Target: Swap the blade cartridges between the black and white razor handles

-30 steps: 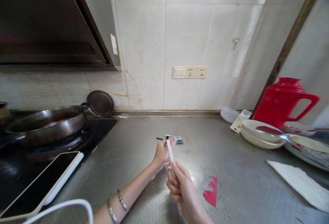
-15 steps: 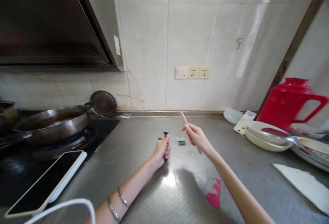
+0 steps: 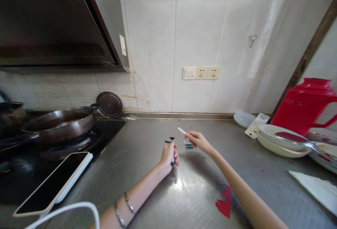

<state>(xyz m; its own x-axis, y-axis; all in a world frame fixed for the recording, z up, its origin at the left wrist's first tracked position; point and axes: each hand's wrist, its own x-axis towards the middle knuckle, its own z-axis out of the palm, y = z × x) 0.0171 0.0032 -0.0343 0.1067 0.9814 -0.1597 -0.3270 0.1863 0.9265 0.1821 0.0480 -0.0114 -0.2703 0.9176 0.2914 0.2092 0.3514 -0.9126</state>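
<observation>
One black razor-like handle (image 3: pixel 172 138) is standing in the left hand (image 3: pixel 168 156), its forked head poking out beyond the thumb and its lower end showing beneath the fist. The fingers are clamping round its middle. One slim white stick (image 3: pixel 181 130) is sticking out from the right hand (image 3: pixel 198 140), whose fingertips are pinching it; its rounded tip is pointing away and to the left, apart from the handle. One short dark green strip (image 3: pixel 167 141) is lying just beside the left hand; a small cluster of green pieces (image 3: pixel 189 146), too small to count, is resting on the surface (image 3: pixel 147 145) by the right hand. Two bracelets (image 3: pixel 119 216) are circling the left forearm. Farther out, one phone (image 3: pixel 54 183) and one red jug (image 3: pixel 302 106) are standing or lying at opposite sides.
</observation>
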